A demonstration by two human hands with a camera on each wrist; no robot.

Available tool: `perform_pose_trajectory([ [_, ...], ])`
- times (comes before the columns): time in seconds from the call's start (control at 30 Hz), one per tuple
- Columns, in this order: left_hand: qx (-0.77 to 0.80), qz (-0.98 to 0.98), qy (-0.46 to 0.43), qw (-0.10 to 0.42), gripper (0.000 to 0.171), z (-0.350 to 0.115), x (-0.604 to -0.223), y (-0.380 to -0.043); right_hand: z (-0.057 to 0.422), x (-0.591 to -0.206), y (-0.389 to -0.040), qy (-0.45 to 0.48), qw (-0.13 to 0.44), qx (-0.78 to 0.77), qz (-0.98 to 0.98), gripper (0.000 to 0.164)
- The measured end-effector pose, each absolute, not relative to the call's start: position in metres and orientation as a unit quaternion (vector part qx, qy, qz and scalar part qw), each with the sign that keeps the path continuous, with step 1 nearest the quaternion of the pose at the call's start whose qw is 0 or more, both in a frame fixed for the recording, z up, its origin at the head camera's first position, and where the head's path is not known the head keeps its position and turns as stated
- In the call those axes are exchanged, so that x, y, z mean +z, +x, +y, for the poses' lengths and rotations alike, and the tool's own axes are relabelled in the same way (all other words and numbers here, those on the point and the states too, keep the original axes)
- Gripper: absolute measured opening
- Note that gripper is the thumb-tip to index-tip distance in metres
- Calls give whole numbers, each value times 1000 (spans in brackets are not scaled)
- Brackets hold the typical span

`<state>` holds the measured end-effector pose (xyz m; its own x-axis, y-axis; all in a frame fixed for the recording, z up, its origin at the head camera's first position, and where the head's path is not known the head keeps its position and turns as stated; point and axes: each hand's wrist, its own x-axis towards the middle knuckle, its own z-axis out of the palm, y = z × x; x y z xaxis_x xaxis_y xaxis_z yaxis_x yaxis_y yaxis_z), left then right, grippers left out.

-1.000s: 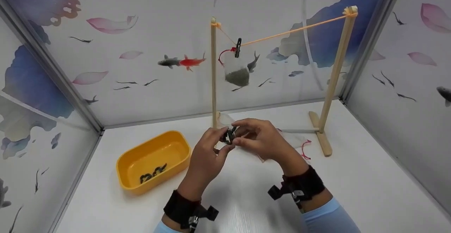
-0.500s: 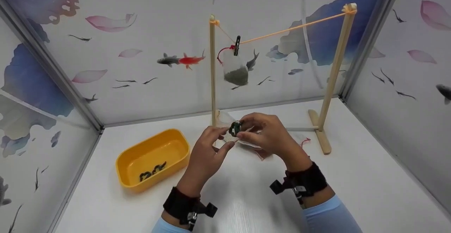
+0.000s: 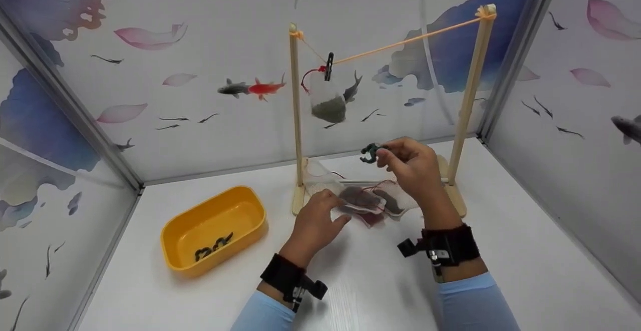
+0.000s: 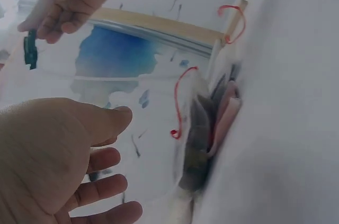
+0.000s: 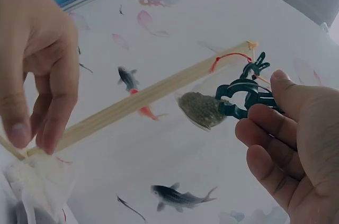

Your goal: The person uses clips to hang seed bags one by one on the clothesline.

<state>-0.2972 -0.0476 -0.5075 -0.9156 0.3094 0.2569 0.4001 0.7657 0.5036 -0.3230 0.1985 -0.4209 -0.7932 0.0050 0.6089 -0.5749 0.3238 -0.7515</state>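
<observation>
My right hand [image 3: 410, 166] pinches a dark green plastic clip [image 3: 370, 153] between thumb and fingers, held up in the air. In the right wrist view the curved jaws of that clip [image 5: 241, 98] stand apart, pointing away from the hand. My left hand [image 3: 318, 221] hangs over the near edge of a heap of mesh drawstring bags [image 3: 360, 198] with dark filling and red cords. Its fingers [image 4: 108, 187] are loosely bent with nothing between them. Another mesh bag [image 3: 328, 109] with greenish filling hangs from the orange string [image 3: 400, 43] by a similar clip [image 3: 329, 66].
A yellow tub [image 3: 173, 226] stands at the left with several dark green clips [image 3: 214, 247] inside. Two wooden posts [image 3: 295, 110] on flat feet carry the string, and a pale rod [image 3: 350, 181] joins them low down. Printed panels enclose the white table [image 3: 370, 281].
Both hands were together at the clip. The right hand has carried it up and to the right, while the left hand has come away from it and moved down toward the bags.
</observation>
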Motion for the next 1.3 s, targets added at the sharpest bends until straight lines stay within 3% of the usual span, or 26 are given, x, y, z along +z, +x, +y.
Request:
perform_pose_trajectory([
  [0.27,-175,-943,-260,111,31,0,-526,-320,213,-417,-331,164,283,575,-750,13],
  [0.5,-76,-932,-292,203,25,20,-527,-329,216,-415,-332,159,280,592,-739,12],
  [0.6,-69,-931,-282,222,14,23,-522,-330,217,-413,-333,169,284,596,-732,11],
  [0.67,-74,-936,-267,215,9,22,-518,-330,218,-413,-334,174,286,603,-724,10],
  [1.13,-249,-944,-168,137,24,-27,-475,-324,215,-411,-330,174,290,621,-707,11],
  [1.3,-294,-933,-129,163,28,-53,-439,-324,203,-397,-339,192,287,609,-714,10],
])
